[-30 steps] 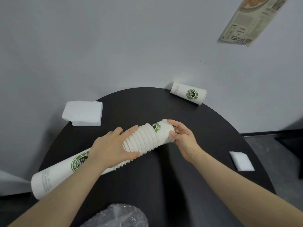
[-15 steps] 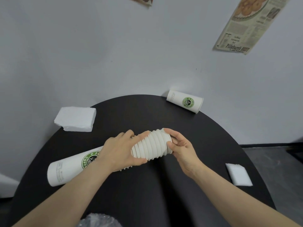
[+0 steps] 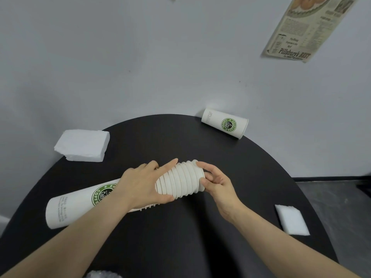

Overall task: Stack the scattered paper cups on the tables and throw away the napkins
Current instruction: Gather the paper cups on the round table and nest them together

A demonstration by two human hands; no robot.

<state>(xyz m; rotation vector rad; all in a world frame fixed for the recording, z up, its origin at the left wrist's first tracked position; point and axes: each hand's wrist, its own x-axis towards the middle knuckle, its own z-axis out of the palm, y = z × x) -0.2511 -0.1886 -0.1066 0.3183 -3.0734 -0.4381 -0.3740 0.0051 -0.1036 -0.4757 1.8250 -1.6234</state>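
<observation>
A long stack of white paper cups with a green logo lies sideways over the round black table. My left hand grips the stack around its middle. My right hand holds the stack's open rim end, fingers curled on the last cup. A single cup lies on its side at the table's far edge by the wall. A thick pile of white napkins sits at the far left edge. A thin napkin lies near the right edge.
A grey wall stands right behind the table, with a newspaper-style poster at upper right. Crinkled clear plastic shows at the bottom edge. Grey floor lies to the right of the table.
The last cup, whose logo stuck out of the stack's end, has been pushed fully in by my right hand. The view has shifted slightly.
</observation>
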